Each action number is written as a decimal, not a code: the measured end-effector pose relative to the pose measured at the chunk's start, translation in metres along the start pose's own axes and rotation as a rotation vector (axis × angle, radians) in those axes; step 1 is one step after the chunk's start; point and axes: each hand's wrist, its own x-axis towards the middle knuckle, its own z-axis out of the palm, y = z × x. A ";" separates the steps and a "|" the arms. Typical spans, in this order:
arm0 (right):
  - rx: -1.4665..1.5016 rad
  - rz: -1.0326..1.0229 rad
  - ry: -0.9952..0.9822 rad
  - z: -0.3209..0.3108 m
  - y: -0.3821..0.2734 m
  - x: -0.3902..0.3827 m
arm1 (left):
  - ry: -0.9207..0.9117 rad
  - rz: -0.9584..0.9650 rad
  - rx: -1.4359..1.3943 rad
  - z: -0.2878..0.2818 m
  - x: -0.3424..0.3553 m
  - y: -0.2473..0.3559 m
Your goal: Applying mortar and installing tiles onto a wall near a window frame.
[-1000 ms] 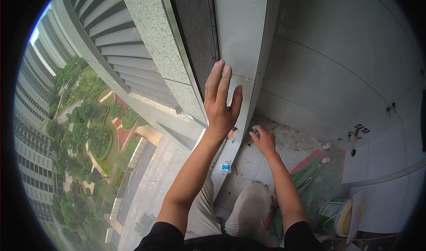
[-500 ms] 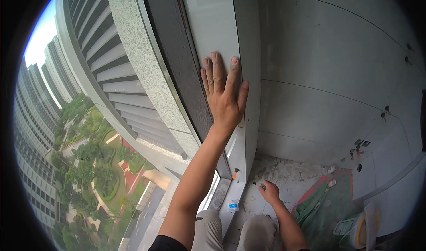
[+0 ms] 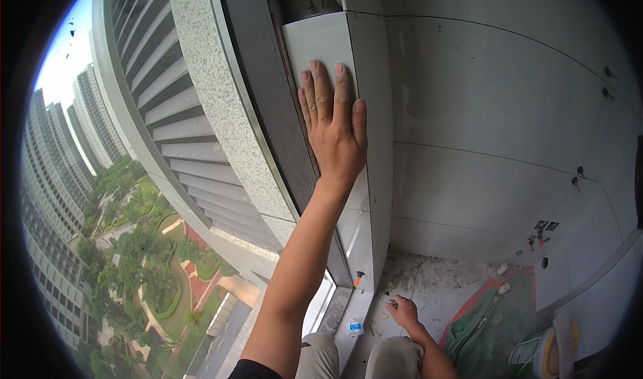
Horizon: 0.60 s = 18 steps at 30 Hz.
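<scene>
My left hand [image 3: 335, 134] lies flat on a narrow pale tile [image 3: 320, 38] set on the wall face beside the window frame. Its fingers stretch up toward the tile's top edge, above which rough bare backing [image 3: 308, 0] shows. Lower down, over the floor near my knees, my right hand [image 3: 406, 310] has its fingers curled together. Something small and greyish shows at the fingertips, too small to name. An orange-and-black small tool or clip [image 3: 359, 278] stands on the sill ledge, with a blue-and-white packet [image 3: 355, 327] nearer to me.
At the left, a dark window frame [image 3: 258, 64] borders an opening high above gardens and towers. Large grey tiles [image 3: 469, 91] cover the right wall. Green sheeting [image 3: 479, 315] and a bucket [image 3: 536, 355] lie at the lower right; debris litters the floor [image 3: 429, 272].
My left hand has slid up the tile, closer to its top edge. The view has shifted so the scene sits lower, revealing the backing above the tile. My right hand stays low.
</scene>
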 end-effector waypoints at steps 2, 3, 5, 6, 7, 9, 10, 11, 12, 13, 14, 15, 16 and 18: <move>-0.040 0.027 -0.014 0.002 0.002 0.002 | -0.002 -0.009 0.000 -0.001 -0.003 0.001; -0.017 -0.023 0.032 0.004 0.002 0.003 | -0.017 -0.023 0.010 -0.001 -0.004 0.000; 0.030 0.049 -0.078 0.006 0.002 0.002 | -0.016 -0.005 0.010 -0.001 -0.004 -0.002; 0.035 0.028 -0.047 0.006 0.002 0.002 | -0.027 -0.012 0.023 -0.002 -0.005 -0.003; 0.014 0.026 -0.044 0.006 0.003 0.001 | -0.026 -0.013 0.016 -0.001 -0.005 -0.004; -0.007 0.025 -0.046 0.005 0.003 -0.001 | -0.027 -0.015 0.010 -0.001 -0.005 -0.005; 0.016 0.031 -0.037 0.005 0.003 -0.002 | -0.027 -0.014 0.012 -0.001 -0.005 -0.006; 0.023 0.060 -0.034 0.004 0.003 -0.002 | -0.023 -0.013 0.012 -0.001 -0.005 -0.005; 0.031 0.035 -0.026 0.003 0.002 -0.002 | -0.021 -0.018 0.013 -0.002 -0.005 -0.004; 0.042 0.026 -0.023 0.003 0.001 -0.001 | -0.034 -0.020 0.021 -0.002 -0.004 -0.003; 0.041 0.046 -0.054 0.003 -0.001 -0.001 | -0.049 -0.024 0.028 -0.004 -0.004 -0.002; 0.043 0.022 -0.022 0.003 -0.003 0.000 | -0.047 -0.034 0.026 -0.005 -0.004 0.000; 0.028 0.017 -0.047 0.003 -0.006 0.001 | -0.057 -0.037 0.014 -0.007 -0.003 0.001; -0.026 0.030 -0.100 0.004 -0.012 0.003 | -0.062 -0.033 0.019 -0.010 -0.002 0.002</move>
